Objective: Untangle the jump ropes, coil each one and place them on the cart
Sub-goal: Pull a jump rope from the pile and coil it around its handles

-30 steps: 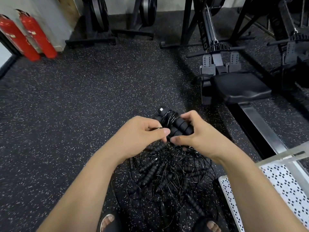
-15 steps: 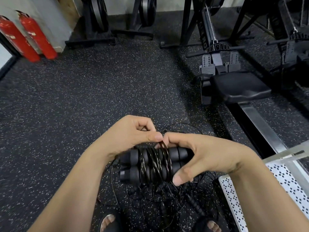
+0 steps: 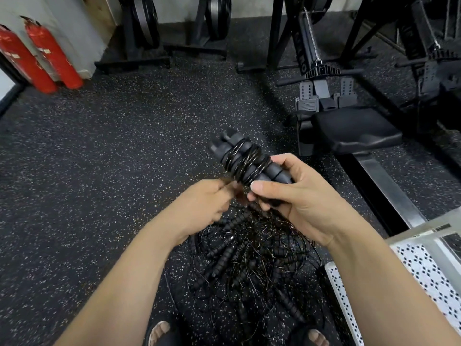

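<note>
Cart [image 3: 421, 270]: only a corner of its white perforated shelf is in view, lower right. Can't tell from this what's on it.

Tangled pile of jump ropes [image 3: 249, 258] lies on the speckled floor [image 3: 124, 158], just left of the cart and ahead of the person's sandalled feet [image 3: 162, 330] (black foam handles and thin cords, all crossed over each other).

Wound rope [image 3: 247, 161] is held in the air above the pile. Its two handles sit side by side with the cord wrapped round their middle in several turns. The far ends point up-left, away from the person.

Right hand [image 3: 306, 203]: fingers curled round the near end of the handles, thumb laid across them just below the windings.

Left hand [image 3: 209, 203]: fingers curled in, tips pressed together at the underside of the windings, pinching what looks like the cord. Blurred, so can't tell the exact hold.
</note>
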The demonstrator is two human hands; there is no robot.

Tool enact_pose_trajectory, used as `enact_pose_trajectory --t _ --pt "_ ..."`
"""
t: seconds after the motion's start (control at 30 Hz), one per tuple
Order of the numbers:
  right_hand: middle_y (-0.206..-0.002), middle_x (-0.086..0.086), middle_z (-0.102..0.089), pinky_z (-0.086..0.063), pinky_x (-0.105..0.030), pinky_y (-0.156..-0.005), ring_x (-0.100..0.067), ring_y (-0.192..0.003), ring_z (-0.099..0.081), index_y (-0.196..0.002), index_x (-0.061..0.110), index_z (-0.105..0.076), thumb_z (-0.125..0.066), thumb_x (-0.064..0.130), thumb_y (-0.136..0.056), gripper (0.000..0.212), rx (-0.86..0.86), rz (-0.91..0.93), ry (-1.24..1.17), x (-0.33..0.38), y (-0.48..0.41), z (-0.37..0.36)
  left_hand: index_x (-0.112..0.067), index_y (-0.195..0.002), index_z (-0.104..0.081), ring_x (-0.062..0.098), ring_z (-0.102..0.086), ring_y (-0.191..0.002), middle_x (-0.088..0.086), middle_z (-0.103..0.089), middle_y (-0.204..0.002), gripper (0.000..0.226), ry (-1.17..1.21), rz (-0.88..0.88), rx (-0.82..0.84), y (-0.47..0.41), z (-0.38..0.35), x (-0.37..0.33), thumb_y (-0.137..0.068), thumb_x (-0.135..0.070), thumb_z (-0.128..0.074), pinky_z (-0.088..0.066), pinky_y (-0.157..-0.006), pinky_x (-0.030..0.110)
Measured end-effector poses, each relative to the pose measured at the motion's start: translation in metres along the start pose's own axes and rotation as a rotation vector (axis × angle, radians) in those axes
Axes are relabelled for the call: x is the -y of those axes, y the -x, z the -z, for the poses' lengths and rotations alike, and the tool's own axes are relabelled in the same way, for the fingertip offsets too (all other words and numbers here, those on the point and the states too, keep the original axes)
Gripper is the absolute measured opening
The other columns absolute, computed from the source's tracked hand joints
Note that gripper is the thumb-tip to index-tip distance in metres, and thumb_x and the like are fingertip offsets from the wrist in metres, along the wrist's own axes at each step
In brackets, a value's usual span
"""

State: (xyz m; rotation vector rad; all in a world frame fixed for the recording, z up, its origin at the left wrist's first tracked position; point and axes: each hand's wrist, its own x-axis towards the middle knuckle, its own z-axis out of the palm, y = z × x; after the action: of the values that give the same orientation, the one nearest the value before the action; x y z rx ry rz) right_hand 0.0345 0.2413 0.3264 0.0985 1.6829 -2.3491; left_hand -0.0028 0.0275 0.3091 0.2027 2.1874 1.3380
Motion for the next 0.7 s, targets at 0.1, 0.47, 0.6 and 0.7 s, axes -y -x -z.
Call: enact_pose_trajectory --t 0.1,0.47,0.6,0.7 --pt "-0.105 -0.012 -0.079 -0.057 -0.035 -0.071 -0.027 -0.091 -0.075 -0.126 0.012 -0.053 -0.093 0.009 -0.075 0.064 -0.182 0.055 0.151 -0.009 -0.007 0.006 -0.035 -0.096 -0.077 0.008 -0.039 -0.054 -0.014 -0.043 -0.063 0.041 -0.19 -0.019 0.026 0.003 -0.002 -0.004 -0.109 -0.059 -0.047 -0.038 -0.061 0.032" --pt "-0.106 0.007 -0.073 -0.063 -0.055 -0.088 -0.022 -0.094 -0.074 -0.112 0.046 -0.055 -0.085 0.051 -0.083 0.042 -0.069 -0.072 0.925 -0.03 -0.013 0.025 -0.031 -0.082 -0.079 0.008 -0.037 -0.052 -0.009 -0.044 -0.054 0.027 -0.306 -0.119 -0.005 0.014 0.005 -0.013 -0.1 -0.049 -0.07 -0.03 -0.057 0.032" --pt "-0.105 0.003 -0.074 -0.065 -0.034 -0.075 -0.015 -0.081 -0.076 -0.12 0.033 -0.059 -0.084 0.027 -0.095 0.036 0.109 -0.168 0.931 -0.022 -0.007 0.015 -0.026 -0.078 -0.076 0.004 -0.046 -0.054 -0.009 -0.057 -0.059 0.025 -0.255 -0.145 -0.036 0.015 0.013 -0.01 -0.091 -0.046 -0.083 -0.036 -0.061 0.029" --pt "-0.108 0.0 -0.076 -0.065 -0.044 -0.084 -0.022 -0.084 -0.079 -0.122 0.028 -0.06 -0.083 0.019 -0.094 0.037 0.249 -0.26 0.905 -0.015 -0.001 0.009 -0.024 -0.078 -0.077 0.006 -0.053 -0.057 -0.005 -0.064 -0.064 0.022 -0.197 -0.139 -0.017 0.015 0.016 -0.009 -0.082 -0.04 -0.091 -0.041 -0.058 0.024"
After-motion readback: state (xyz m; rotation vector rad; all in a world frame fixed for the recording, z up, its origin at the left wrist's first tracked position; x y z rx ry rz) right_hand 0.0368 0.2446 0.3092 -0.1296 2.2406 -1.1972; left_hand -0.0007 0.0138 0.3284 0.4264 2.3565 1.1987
